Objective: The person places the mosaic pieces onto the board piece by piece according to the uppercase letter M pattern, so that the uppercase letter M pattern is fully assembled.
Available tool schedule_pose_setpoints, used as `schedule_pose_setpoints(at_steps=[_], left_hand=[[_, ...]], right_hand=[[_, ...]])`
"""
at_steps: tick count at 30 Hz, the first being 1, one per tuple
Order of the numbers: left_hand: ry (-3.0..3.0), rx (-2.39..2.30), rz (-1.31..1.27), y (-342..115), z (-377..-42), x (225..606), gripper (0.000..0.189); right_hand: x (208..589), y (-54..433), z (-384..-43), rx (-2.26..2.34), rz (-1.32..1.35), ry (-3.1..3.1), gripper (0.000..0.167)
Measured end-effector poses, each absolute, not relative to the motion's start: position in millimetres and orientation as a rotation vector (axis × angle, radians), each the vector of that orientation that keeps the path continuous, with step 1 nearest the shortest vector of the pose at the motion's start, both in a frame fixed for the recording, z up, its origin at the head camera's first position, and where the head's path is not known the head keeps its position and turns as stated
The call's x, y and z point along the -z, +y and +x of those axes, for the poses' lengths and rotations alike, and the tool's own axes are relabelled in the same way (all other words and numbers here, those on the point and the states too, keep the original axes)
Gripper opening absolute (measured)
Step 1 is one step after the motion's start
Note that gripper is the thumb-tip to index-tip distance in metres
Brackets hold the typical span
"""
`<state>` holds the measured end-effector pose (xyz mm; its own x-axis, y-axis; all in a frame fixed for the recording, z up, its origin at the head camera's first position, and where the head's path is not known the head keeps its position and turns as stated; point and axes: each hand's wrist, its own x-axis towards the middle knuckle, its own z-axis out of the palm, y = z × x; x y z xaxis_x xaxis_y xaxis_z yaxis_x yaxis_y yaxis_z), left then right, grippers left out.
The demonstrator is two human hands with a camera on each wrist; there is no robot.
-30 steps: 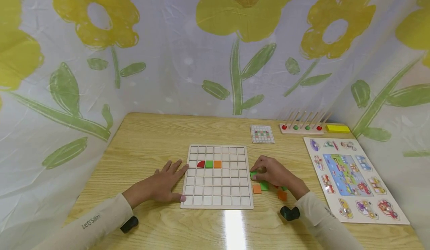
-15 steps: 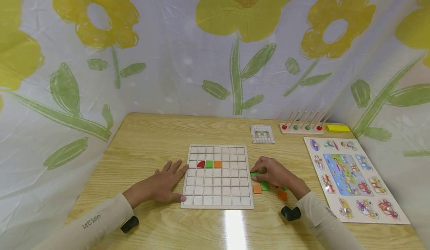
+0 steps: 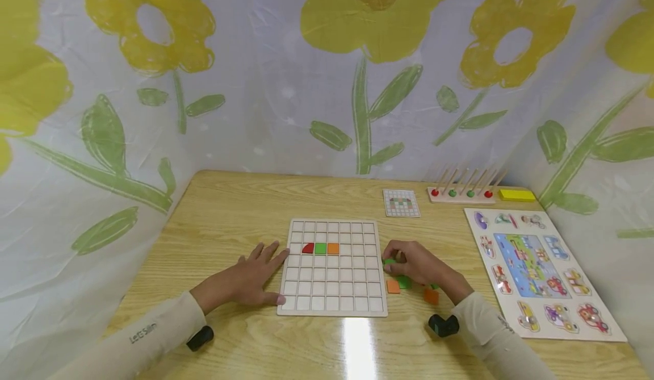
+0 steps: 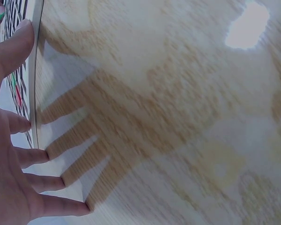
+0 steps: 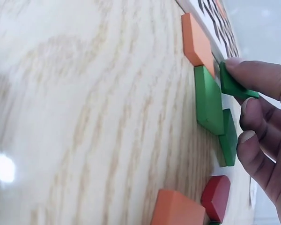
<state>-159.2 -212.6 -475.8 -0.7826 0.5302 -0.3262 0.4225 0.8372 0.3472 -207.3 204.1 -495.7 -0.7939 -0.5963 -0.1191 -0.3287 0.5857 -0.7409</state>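
In the head view, my left hand (image 3: 247, 280) lies with spread fingers by the left edge of a gridded wooden board (image 3: 332, 275). Its thumb rests on the board's lower left corner. One row of the board holds a red quarter-round tile (image 3: 308, 248), a green square tile (image 3: 320, 248) and an orange square tile (image 3: 333, 248). Just off the board's right edge, my right hand (image 3: 421, 263) pinches a green tile (image 5: 232, 84) between thumb and fingers. Loose tiles lie below that hand: an orange one (image 3: 393, 286), a green one (image 3: 405, 282) and a red one (image 5: 217, 199).
Another orange tile (image 3: 431, 296) lies near the right wrist. Behind the board is a small pattern card (image 3: 401, 203). A pegged rack (image 3: 462, 195) with red and green beads and a yellow block (image 3: 517, 195) stand at the back right. A picture puzzle (image 3: 544, 275) occupies the right side.
The head view has shifted slightly. Both hands keep nearly the same places, and the green tile stays pinched in the right fingers.
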Motion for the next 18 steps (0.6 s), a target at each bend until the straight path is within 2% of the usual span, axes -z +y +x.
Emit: schedule_pose_setpoints(at_steps=[18], left_hand=[[2.603, -0.361, 0.705, -213.7, -161.5, 482.1, 0.105]], right_hand=[[490.0, 208.9, -209.2, 1.092, -0.787, 2.511, 0.015]])
